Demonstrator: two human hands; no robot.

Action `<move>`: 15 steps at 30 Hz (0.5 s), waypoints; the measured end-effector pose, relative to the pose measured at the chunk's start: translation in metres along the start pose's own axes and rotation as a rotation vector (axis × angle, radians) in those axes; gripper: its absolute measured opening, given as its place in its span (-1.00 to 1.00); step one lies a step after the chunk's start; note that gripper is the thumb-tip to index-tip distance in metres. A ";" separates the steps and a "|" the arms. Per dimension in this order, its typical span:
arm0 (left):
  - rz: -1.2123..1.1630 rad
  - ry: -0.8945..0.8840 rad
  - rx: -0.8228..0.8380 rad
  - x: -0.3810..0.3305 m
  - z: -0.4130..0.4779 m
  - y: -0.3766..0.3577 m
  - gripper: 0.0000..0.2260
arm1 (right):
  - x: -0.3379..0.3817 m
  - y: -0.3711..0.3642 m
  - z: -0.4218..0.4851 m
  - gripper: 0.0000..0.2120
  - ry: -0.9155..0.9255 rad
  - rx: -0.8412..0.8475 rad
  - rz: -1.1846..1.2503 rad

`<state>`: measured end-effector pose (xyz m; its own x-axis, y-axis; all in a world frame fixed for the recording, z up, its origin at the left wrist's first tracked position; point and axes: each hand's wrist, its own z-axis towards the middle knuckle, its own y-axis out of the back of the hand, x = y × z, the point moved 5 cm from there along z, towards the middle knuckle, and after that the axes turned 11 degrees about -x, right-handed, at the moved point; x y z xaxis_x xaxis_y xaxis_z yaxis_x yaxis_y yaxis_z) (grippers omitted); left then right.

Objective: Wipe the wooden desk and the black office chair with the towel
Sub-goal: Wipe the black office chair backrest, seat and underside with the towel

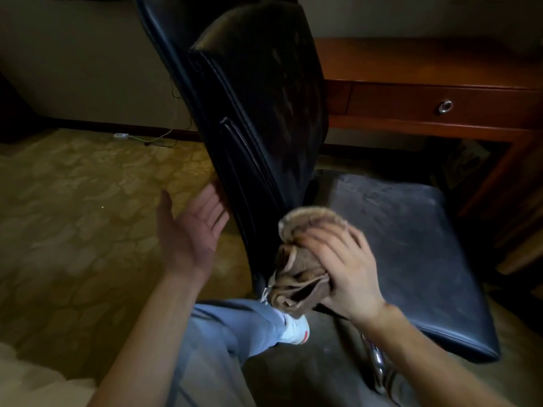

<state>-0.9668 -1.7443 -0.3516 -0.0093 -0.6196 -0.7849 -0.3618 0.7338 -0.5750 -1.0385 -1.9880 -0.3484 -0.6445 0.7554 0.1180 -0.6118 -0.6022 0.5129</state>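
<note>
Here the right hand [343,268] gripped the bunched towel [296,274] low on the black office chair [258,98], by the rear edge of its seat [411,245]. The left hand [191,230] lay open, fingertips at the outer edge of the backrest [241,160]. The backrest rose lengthwise, steeply. Open carpet [73,201] spread leftward; the wooden worktop [426,63] stood beyond the seat.

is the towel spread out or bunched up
Bunched up: the towel shows crumpled folds, held by the right hand against the black office chair.

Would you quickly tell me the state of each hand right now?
Left hand: open, fingertips at the chair back's edge.
Right hand: grips the towel.
</note>
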 end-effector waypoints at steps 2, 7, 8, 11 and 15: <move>0.020 0.014 -0.092 0.015 -0.006 0.004 -0.37 | 0.011 0.023 0.041 -0.55 0.036 -0.169 0.037; 0.068 0.062 -0.159 0.033 -0.029 0.010 -0.45 | 0.032 0.000 0.088 -0.50 0.117 -0.203 0.027; 0.077 0.070 -0.136 0.036 -0.032 0.010 -0.41 | 0.031 -0.015 0.081 -0.49 0.114 -0.136 0.007; 0.190 0.091 -0.018 0.036 -0.034 0.014 -0.28 | 0.018 -0.046 0.024 -0.59 0.194 0.005 -0.120; 0.224 0.139 0.067 0.033 -0.024 0.032 -0.22 | -0.020 -0.059 -0.052 -0.67 0.211 0.428 -0.248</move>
<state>-1.0006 -1.7479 -0.3898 -0.2118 -0.4685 -0.8577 -0.2734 0.8710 -0.4082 -1.0134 -1.9814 -0.4250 -0.6096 0.7667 -0.2013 -0.5439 -0.2198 0.8099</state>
